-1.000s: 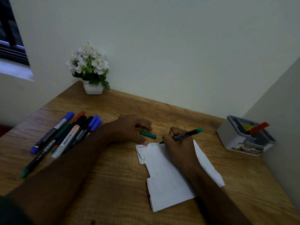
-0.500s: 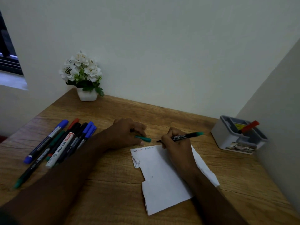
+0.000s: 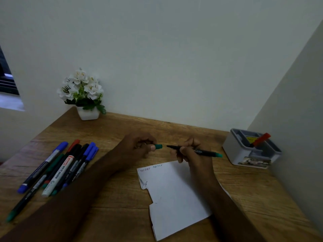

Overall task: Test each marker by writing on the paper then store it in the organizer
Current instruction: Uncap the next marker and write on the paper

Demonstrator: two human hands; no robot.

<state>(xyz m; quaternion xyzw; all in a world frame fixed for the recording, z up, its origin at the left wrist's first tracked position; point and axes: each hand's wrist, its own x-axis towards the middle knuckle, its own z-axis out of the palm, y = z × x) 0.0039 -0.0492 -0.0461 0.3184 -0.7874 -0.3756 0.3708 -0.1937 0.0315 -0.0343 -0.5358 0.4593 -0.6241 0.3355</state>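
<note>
From the head camera, the left hand (image 3: 139, 147) pinched a green cap (image 3: 158, 146), apart from the tip of the green marker (image 3: 197, 151) gripped by the right hand (image 3: 194, 154) above the paper (image 3: 173, 194). The organizer (image 3: 241, 151) sat against the right wall. The loose markers (image 3: 57, 168) overlapped; the left forearm hid some ends.

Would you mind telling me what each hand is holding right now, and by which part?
The left hand pinches the green cap by its closed end. The right hand grips the green marker around the middle of its barrel, tip bare.
</note>
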